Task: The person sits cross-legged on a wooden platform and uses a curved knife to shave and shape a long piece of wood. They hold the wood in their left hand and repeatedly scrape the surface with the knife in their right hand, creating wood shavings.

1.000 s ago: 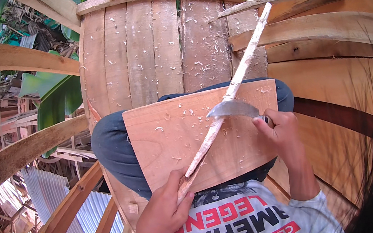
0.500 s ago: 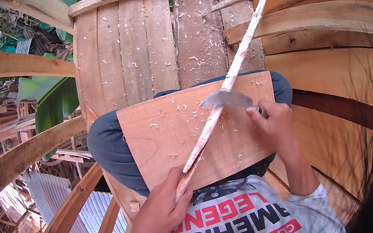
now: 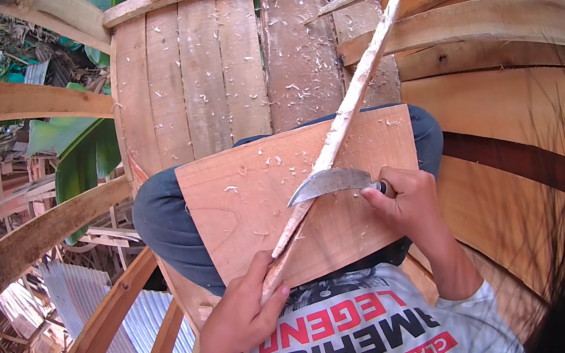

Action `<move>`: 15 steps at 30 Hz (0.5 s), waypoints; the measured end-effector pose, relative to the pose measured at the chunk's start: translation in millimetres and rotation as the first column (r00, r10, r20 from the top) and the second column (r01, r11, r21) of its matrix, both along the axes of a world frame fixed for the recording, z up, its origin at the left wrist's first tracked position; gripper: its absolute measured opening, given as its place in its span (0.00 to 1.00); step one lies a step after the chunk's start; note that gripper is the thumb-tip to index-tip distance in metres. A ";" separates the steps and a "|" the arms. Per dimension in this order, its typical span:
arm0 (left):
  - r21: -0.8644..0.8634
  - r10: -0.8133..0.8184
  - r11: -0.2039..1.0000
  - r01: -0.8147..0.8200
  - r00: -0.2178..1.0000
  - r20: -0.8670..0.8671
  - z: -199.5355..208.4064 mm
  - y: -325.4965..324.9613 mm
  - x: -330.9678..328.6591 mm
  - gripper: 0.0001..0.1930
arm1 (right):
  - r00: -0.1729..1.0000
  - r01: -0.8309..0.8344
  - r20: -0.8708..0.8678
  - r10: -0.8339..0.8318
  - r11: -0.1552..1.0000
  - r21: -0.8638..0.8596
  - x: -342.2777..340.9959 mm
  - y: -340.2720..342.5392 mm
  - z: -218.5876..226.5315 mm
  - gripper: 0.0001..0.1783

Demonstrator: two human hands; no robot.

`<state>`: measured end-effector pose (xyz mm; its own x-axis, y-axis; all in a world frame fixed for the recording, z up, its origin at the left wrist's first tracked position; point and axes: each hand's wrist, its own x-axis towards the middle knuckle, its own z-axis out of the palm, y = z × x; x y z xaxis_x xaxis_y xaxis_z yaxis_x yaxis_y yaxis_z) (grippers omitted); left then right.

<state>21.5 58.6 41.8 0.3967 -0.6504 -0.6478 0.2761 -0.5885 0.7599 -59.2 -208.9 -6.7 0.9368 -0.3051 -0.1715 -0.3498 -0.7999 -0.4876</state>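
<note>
A long pale wooden stick (image 3: 350, 110), stripped of bark, slants across a flat wooden board (image 3: 226, 193) on my lap. My left hand (image 3: 245, 312) is closed round its near end, where a dark split runs along the wood. In my right hand (image 3: 408, 197) is a knife (image 3: 331, 183) with a curved blade, gripped by its handle. The blade crosses the stick below its middle, its tip reaching past the stick's left side. The far end of the stick rises over the plank floor. Small curled shavings lie on the board.
Shavings are scattered over the plank floor (image 3: 204, 78) ahead. Loose curved boards (image 3: 465, 25) lie at the right beside a plank wall (image 3: 516, 110). Wooden rails (image 3: 46, 221) enclose the left side, with corrugated metal sheets (image 3: 149, 338) and banana leaves beyond them.
The knife has slid along the stick toward me and a little left. My right hand came with it. The stick seems slightly turned; my left hand keeps its hold.
</note>
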 end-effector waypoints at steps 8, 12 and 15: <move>-0.003 0.003 1.000 -0.003 0.999 0.042 0.7 -2.4 -1.8 0.18 | 0.998 0.010 0.062 -0.004 0.996 -0.093 7.0 -12.0 -10.9 0.25; -0.020 0.011 1.000 -0.011 1.000 0.006 -4.2 0.9 -4.5 0.18 | 0.992 0.091 0.095 -0.078 0.985 -0.145 9.3 -20.3 -15.9 0.26; -0.057 0.065 0.996 -0.067 0.997 -0.032 -10.3 6.0 -11.5 0.18 | 0.975 0.217 0.088 -0.202 0.953 -0.214 15.4 -34.1 -11.7 0.26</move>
